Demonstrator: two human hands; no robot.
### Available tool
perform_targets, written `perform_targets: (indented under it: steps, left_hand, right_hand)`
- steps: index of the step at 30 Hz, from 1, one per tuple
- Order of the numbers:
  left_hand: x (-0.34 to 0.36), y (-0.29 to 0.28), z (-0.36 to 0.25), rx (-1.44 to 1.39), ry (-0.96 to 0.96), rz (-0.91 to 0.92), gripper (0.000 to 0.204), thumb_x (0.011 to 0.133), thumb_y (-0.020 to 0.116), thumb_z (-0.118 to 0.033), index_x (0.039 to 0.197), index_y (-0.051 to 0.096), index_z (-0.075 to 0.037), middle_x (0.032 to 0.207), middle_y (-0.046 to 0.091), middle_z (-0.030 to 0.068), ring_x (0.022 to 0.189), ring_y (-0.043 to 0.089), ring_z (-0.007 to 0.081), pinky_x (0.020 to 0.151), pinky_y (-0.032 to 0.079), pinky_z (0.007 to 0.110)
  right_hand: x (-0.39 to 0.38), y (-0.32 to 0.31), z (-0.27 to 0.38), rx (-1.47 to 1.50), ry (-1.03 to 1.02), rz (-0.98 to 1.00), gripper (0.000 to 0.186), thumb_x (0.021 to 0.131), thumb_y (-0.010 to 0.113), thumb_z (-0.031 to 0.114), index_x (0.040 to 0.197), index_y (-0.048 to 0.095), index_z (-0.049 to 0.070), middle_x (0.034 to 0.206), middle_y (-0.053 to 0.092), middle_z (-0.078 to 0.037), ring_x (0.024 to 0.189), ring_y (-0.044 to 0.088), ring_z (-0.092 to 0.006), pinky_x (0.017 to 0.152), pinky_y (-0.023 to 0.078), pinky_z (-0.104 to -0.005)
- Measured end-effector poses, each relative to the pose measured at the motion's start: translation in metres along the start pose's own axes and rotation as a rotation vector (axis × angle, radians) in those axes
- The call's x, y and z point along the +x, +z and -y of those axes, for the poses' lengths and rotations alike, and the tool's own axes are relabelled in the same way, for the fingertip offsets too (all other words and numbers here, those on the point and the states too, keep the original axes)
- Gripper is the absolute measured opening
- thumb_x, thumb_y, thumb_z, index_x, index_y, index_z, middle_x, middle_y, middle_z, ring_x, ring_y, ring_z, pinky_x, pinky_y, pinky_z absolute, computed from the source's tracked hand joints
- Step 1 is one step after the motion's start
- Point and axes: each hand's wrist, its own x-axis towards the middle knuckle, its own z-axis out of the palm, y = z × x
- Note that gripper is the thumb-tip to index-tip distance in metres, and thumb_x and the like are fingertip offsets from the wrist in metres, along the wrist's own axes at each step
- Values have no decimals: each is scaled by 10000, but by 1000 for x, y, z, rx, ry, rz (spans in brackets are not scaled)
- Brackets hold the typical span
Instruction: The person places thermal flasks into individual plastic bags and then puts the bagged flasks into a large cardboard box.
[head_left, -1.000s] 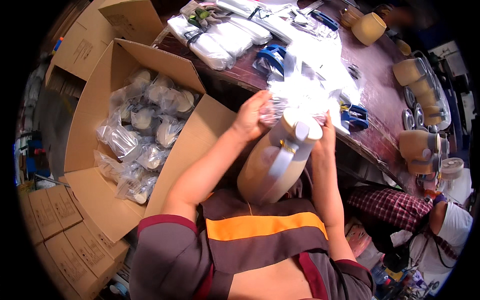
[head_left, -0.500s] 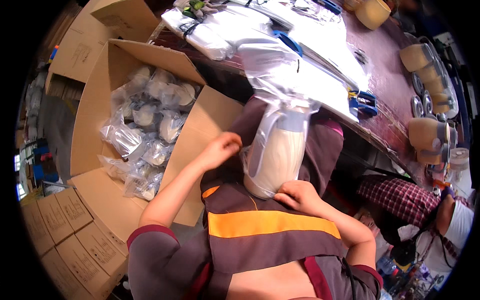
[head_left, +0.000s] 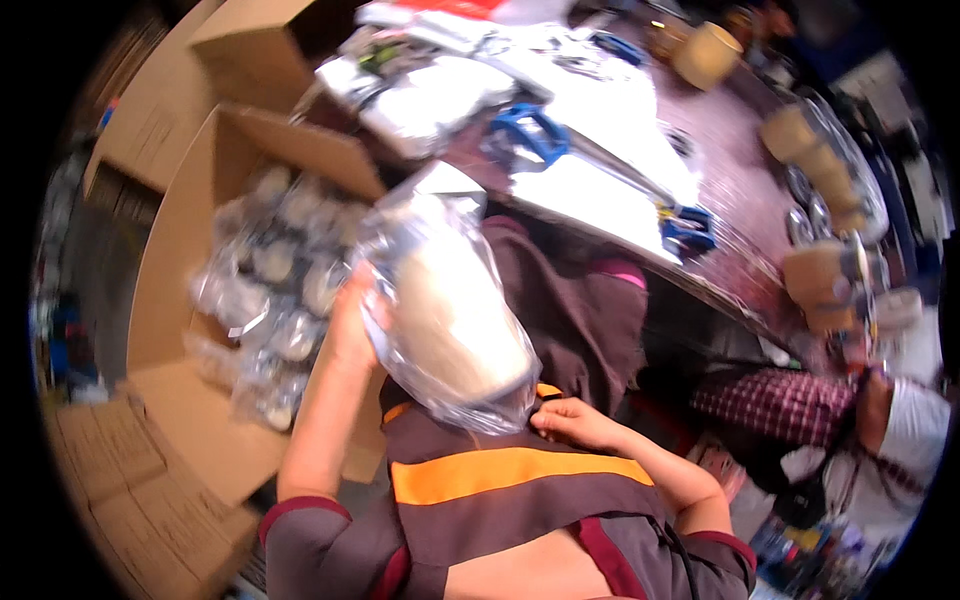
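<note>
A cream jug [head_left: 455,320] in a clear plastic bag is tilted above my lap, its base toward me. My left hand [head_left: 357,305] is closed around its left side, where the handle was seen earlier; the bag and jug partly hide the fingers. My right hand [head_left: 578,422] rests on the apron beside the jug's base, fingers curled in, with no object showing in them. Left of my left arm stands an open cardboard box [head_left: 165,290] with several bagged jugs [head_left: 275,260] inside.
The dark table [head_left: 735,200] bears a stack of white plastic bags [head_left: 590,200], blue-handled clamps [head_left: 530,135] and several cream jugs [head_left: 825,275] at right. Stacked cartons [head_left: 130,470] stand at lower left. A person in a checked garment [head_left: 775,400] sits at right.
The bagged jug has swung left and tilted, now in my left hand, which was empty beside it. My right hand has come off its base. The view has shifted slightly.
</note>
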Motion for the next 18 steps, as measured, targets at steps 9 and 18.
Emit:
perform_targets:
  steps: [9,18]
  left_hand:
    - [-20,-167,-208,561,1035,-863,485,917,546,-425,1077,592,31,922,613,73,805,553,168,753,450,305]
    - [68,-412,-125,208,339,-1163,258,850,613,-370,875,574,-116,647,435,16,475,386,172,419,334,360]
  right_hand:
    - [36,-4,21,-272,-75,-164,189,935,549,218,849,573,51,713,542,23,636,479,-67,598,398,-206]
    - [33,-10,5,-91,-69,-250,155,942,544,193,865,554,60,720,548,12,608,468,-68,568,369,-209]
